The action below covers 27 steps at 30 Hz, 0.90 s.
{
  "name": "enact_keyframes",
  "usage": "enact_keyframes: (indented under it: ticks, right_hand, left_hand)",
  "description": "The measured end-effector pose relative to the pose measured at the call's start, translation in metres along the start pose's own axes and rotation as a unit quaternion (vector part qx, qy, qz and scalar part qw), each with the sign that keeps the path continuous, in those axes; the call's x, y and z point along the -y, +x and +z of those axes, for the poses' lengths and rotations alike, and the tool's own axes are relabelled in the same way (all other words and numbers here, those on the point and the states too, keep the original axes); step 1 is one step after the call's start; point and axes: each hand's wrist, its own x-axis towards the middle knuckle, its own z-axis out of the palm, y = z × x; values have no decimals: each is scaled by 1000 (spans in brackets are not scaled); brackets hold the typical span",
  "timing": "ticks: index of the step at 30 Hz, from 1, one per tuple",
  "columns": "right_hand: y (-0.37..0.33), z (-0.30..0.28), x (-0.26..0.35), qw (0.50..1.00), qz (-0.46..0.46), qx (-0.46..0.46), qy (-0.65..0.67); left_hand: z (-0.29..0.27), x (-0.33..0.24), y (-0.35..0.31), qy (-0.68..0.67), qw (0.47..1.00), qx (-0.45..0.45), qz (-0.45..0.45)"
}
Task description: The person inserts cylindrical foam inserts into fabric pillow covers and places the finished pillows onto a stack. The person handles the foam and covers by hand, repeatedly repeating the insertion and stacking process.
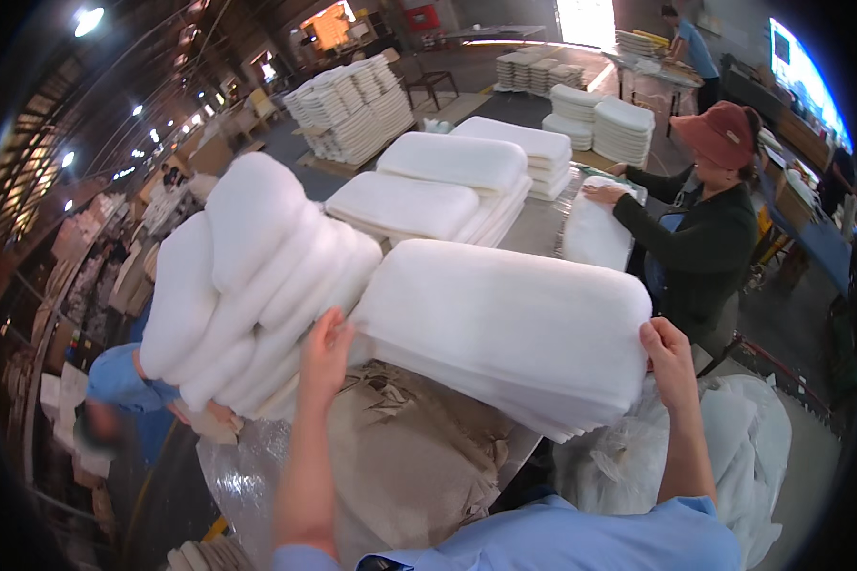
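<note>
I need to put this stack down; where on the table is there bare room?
The only open patch is the crumpled brown paper under the white stack held by the left hand and right hand. Further back it is crowded: leaning pads on the left, folded piles behind, and a co-worker's pile on the right.

1. Overall exposure: moderate; the hall interior is dim toward the left rim.
2. Light sources: ceiling lamps (pixel 89 20) at upper left, a bright doorway (pixel 586 19) at top centre, and a blown-out window (pixel 807 76) at upper right.
3. Glare: the white foam stacks (pixel 505 314) reflect strongly; surface detail is partly lost.
4. Shadows: soft, beneath the stacks.
5. Distortion: fisheye bending at the edges; black vignette in the corners.
6. Blur: slight softness at lower left.
</note>
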Motion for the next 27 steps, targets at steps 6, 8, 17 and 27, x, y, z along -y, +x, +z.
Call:
enact_keyframes:
  ticks: [6,8,17,27]
  right_hand:
    - [20,7,-6,994,50,72,68]
    - [16,14,-3,995,42,60,64]
    - [9,2,27,996,-39,-17,-78]
    - [-105,-25,22,979,-52,-193,-40]
  left_hand:
    - [-4,-45,77,129,986,87,-61]
    - [14,-46,80,174,976,106,-83]
    - [22,-70,64,37,998,-50,2]
    - [-85,-109,-83,-126,982,-105,96]
